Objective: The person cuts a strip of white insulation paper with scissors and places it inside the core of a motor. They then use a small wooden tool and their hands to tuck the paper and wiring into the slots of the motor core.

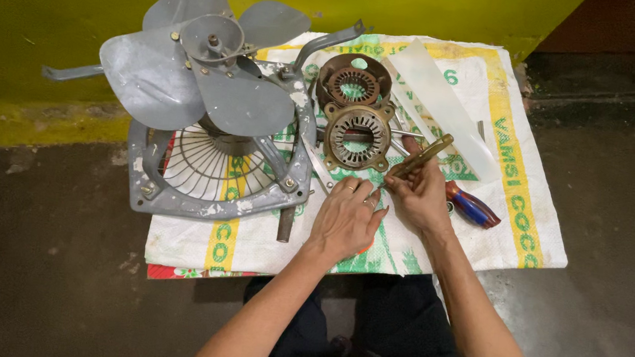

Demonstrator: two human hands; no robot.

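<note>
The woven sack cloth [513, 218] leaves bare room only along its near edge and right side, with dark floor all around. The grey exhaust fan [209, 108] fills its left half, while two stator rings [356, 134], a white plastic strip [446, 105] and a red-blue screwdriver handle [472, 206] crowd the middle. The right hand [421, 197] grips brass-coloured pliers [420, 158] just beside the nearer ring; the left hand [344, 219] rests open, palm down, on the cloth beside it.

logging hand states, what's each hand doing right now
left hand: open, palm down flat on the woven sack.
right hand: closed on a yellow-handled tool.
</note>
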